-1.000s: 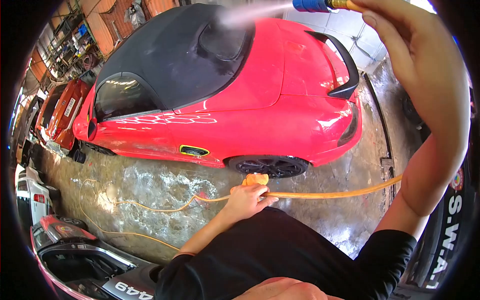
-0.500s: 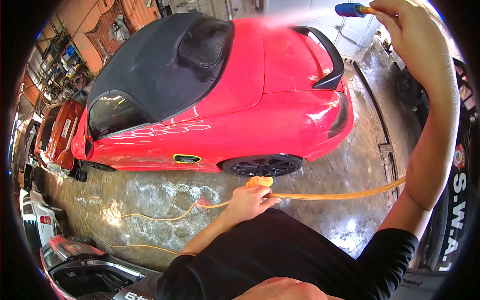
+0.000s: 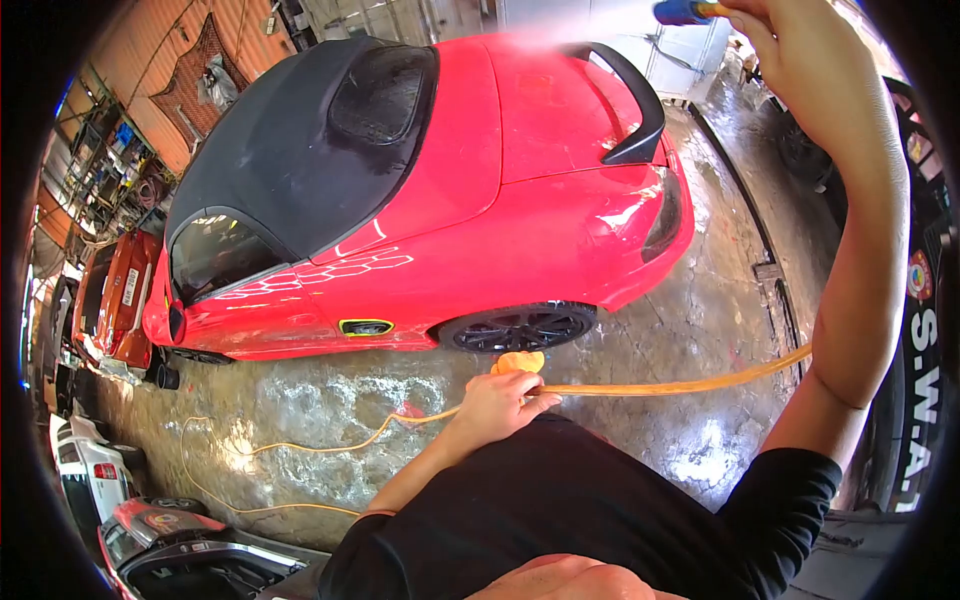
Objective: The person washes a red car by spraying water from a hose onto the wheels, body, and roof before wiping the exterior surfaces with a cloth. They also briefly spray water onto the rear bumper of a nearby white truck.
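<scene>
Raised at the upper right, my right hand grips a hose nozzle with a blue head. A misty spray leaves it toward the left, over the rear of a wet red convertible with a black soft top and black spoiler. Low in front of my body, my left hand is closed around a yellow-orange hose. A bunched orange cloth sticks out above its fingers, overlapping the view just below the car's black rear wheel.
The hose trails left across the wet concrete floor. An orange car stands beyond the convertible's front. A white vehicle and a red-and-black car are at lower left. A dark vehicle with white lettering stands close on my right.
The view has shifted slightly, so the convertible appears a little further left. My right hand and the spraying nozzle sit slightly further left and higher in view. My left hand keeps its hold.
</scene>
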The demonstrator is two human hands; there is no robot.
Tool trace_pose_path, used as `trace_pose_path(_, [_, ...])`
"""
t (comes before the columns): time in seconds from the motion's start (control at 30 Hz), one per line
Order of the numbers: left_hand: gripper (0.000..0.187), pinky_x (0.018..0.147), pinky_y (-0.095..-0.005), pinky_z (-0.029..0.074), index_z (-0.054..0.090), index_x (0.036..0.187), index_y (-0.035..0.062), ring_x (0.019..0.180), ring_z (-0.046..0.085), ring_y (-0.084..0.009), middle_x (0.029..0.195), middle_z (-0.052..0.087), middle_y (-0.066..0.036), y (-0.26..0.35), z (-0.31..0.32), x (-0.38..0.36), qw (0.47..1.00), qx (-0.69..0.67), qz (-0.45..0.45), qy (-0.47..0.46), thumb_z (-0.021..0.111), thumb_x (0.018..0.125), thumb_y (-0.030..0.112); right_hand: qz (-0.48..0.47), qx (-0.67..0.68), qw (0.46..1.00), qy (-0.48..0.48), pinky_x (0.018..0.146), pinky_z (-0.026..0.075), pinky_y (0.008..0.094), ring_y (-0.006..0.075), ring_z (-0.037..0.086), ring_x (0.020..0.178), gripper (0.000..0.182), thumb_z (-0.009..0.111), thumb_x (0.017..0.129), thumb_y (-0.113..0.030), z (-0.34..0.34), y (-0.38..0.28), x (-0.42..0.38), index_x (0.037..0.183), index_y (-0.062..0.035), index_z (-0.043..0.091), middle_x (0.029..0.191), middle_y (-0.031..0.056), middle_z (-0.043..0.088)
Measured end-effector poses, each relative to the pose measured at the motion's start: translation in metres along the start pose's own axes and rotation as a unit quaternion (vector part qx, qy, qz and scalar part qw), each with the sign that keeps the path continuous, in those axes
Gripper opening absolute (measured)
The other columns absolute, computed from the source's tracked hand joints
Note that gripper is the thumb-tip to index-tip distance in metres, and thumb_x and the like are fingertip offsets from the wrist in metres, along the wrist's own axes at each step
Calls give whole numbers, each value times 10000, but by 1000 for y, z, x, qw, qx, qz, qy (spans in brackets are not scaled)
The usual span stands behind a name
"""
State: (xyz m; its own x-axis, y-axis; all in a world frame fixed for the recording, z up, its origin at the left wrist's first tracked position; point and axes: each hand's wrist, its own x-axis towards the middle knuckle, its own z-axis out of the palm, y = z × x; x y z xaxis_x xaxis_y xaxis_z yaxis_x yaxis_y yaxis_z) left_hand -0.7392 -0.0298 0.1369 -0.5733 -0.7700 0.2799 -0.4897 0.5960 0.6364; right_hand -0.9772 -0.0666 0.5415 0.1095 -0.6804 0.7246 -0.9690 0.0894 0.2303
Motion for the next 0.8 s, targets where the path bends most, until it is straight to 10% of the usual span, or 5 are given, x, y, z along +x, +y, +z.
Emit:
trace_pose_path(0.17, [424,590,-454,550,733,918,115,687,726,-287,752,724,-56,7,5,5,999,1,34,-34,725,958,538,-55,-22,998,16,871,563,389,334,759,935,280,646,1036,-242,64,88,4,1226,-71,761,1050,173,773])
trace_pose_path(0.8, [347,645,-442,578,736,969,98,728,736,-291,826,748,-53,5,6,-1,997,-14,33,-63,753,940,443,91,-88,992,13,801,599,439,371,747,828,217,661,943,-189,18,33,-20,1009,-64,825,904,196,760])
